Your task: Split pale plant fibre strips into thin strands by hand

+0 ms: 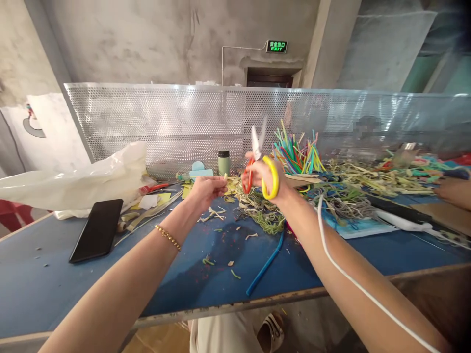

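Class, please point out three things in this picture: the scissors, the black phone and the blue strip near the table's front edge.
Scissors (257, 150): head view, where the blades meet.
Black phone (96, 230): head view, middle of its face.
Blue strip (267, 265): head view, midway along its length.

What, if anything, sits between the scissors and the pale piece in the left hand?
Nothing visible. The scissors, open and pointing up in the right hand, are across a clear gap from the pale piece in the left hand. Scraps lie lower, on the table; the green cup stands farther back.
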The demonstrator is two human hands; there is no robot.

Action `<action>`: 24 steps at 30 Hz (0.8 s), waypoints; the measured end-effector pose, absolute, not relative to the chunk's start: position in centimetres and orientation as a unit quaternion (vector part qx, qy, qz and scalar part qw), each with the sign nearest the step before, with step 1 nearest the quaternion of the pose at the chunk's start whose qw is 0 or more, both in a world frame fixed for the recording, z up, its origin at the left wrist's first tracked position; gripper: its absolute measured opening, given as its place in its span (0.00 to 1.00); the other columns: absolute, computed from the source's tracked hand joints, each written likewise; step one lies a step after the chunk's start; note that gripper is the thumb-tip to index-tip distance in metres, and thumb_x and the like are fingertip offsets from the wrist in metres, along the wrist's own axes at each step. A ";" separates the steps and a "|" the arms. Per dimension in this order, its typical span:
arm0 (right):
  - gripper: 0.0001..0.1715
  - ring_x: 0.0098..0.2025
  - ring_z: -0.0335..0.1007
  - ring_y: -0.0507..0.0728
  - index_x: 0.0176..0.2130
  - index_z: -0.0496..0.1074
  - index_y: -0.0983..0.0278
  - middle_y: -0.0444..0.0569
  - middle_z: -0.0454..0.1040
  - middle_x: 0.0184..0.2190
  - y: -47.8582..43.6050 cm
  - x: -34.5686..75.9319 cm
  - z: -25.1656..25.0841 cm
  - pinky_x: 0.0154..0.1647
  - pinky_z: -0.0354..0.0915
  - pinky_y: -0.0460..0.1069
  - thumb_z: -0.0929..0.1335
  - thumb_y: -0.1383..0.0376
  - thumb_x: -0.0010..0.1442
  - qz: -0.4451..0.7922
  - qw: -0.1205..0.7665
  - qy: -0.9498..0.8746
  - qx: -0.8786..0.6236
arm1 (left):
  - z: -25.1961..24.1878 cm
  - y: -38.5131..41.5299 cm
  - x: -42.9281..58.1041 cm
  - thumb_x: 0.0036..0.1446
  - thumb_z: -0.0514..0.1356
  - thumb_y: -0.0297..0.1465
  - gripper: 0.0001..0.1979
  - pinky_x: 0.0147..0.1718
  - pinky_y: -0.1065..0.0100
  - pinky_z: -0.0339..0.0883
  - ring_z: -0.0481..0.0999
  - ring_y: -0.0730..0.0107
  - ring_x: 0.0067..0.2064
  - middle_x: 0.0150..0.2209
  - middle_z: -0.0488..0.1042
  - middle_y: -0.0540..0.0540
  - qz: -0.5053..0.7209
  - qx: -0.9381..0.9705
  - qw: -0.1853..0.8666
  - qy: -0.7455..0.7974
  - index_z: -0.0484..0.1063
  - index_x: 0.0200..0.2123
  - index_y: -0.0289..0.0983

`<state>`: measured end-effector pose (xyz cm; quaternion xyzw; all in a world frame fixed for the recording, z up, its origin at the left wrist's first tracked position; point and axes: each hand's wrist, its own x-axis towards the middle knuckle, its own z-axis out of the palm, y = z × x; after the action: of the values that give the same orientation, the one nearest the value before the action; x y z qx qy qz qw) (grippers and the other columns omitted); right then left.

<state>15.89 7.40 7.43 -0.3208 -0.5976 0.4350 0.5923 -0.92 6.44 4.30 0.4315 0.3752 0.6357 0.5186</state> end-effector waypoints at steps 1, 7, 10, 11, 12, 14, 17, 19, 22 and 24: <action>0.20 0.24 0.71 0.52 0.44 0.70 0.62 0.42 0.70 0.25 7.2 15.8 6.3 0.25 0.70 0.48 0.68 0.67 0.48 0.445 0.554 -0.612 -0.349 | 3.8 6.7 -1.1 0.47 0.63 0.17 0.05 0.22 0.72 0.63 0.71 0.74 0.23 0.20 0.70 0.47 0.641 0.395 0.546 0.367 0.72 0.23 0.29; 0.15 0.19 0.66 0.51 0.36 0.68 0.62 0.41 0.68 0.20 7.0 16.2 1.2 0.15 0.61 0.45 0.72 0.57 0.50 0.491 0.418 -0.641 -0.417 | 1.4 8.3 -1.3 0.52 0.60 0.17 0.06 0.24 0.75 0.67 0.72 0.78 0.23 0.21 0.70 0.49 0.654 0.350 0.580 0.336 0.71 0.25 0.30; 0.18 0.17 0.64 0.50 0.34 0.67 0.62 0.41 0.68 0.19 6.8 16.1 0.6 0.13 0.59 0.44 0.72 0.53 0.52 0.474 0.392 -0.673 -0.412 | 1.1 8.1 -1.3 0.54 0.59 0.18 0.07 0.24 0.75 0.68 0.72 0.78 0.23 0.21 0.70 0.49 0.654 0.347 0.592 0.317 0.71 0.25 0.30; 0.19 0.16 0.63 0.50 0.34 0.67 0.61 0.41 0.68 0.18 6.7 16.0 0.6 0.12 0.58 0.44 0.71 0.51 0.52 0.464 0.386 -0.685 -0.408 | 1.1 7.9 -1.3 0.54 0.59 0.18 0.06 0.25 0.75 0.68 0.72 0.78 0.23 0.21 0.70 0.49 0.656 0.346 0.594 0.312 0.71 0.26 0.30; 0.19 0.15 0.62 0.50 0.34 0.67 0.61 0.41 0.68 0.18 6.5 15.9 0.6 0.11 0.57 0.44 0.71 0.49 0.53 0.456 0.380 -0.696 -0.404 | 1.2 7.6 -1.3 0.54 0.59 0.18 0.06 0.25 0.75 0.68 0.72 0.78 0.23 0.22 0.71 0.49 0.659 0.344 0.594 0.307 0.71 0.26 0.30; 0.21 0.14 0.62 0.50 0.35 0.67 0.61 0.41 0.67 0.17 6.3 15.8 0.7 0.11 0.56 0.44 0.69 0.47 0.55 0.447 0.375 -0.708 -0.397 | 1.5 7.1 -1.4 0.53 0.60 0.19 0.04 0.25 0.75 0.68 0.72 0.77 0.23 0.22 0.71 0.49 0.666 0.342 0.593 0.296 0.72 0.27 0.30; 0.21 0.15 0.62 0.50 0.36 0.68 0.60 0.40 0.67 0.17 5.9 15.7 0.7 0.12 0.57 0.44 0.67 0.46 0.57 0.436 0.378 -0.714 -0.397 | 2.1 6.5 -1.5 0.51 0.61 0.19 0.03 0.24 0.74 0.67 0.71 0.78 0.22 0.21 0.71 0.50 0.673 0.339 0.590 0.289 0.72 0.28 0.30; 0.22 0.14 0.62 0.49 0.36 0.69 0.60 0.40 0.67 0.17 5.6 15.6 0.8 0.12 0.57 0.44 0.67 0.45 0.56 0.428 0.370 -0.722 -0.397 | 2.3 6.3 -1.6 0.50 0.62 0.20 0.02 0.24 0.74 0.66 0.69 0.78 0.21 0.21 0.71 0.50 0.674 0.344 0.585 0.293 0.72 0.28 0.30; 0.23 0.14 0.61 0.49 0.35 0.69 0.61 0.41 0.67 0.18 5.2 15.5 0.8 0.12 0.57 0.44 0.68 0.44 0.56 0.412 0.360 -0.737 -0.398 | 2.2 6.3 -1.5 0.48 0.63 0.21 0.02 0.24 0.75 0.65 0.69 0.79 0.22 0.21 0.71 0.50 0.672 0.355 0.577 0.298 0.72 0.27 0.30; 0.23 0.14 0.60 0.49 0.35 0.68 0.61 0.40 0.67 0.17 5.1 15.3 0.8 0.11 0.57 0.44 0.68 0.44 0.56 0.410 0.361 -0.736 -0.400 | 2.1 6.3 -1.3 0.47 0.63 0.21 0.02 0.24 0.75 0.65 0.69 0.79 0.22 0.21 0.70 0.50 0.675 0.358 0.573 0.297 0.72 0.26 0.31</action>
<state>15.32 5.06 0.79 -0.3998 -0.7361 0.4095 0.3615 -1.30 6.30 2.07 0.3583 0.2966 0.6750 0.5727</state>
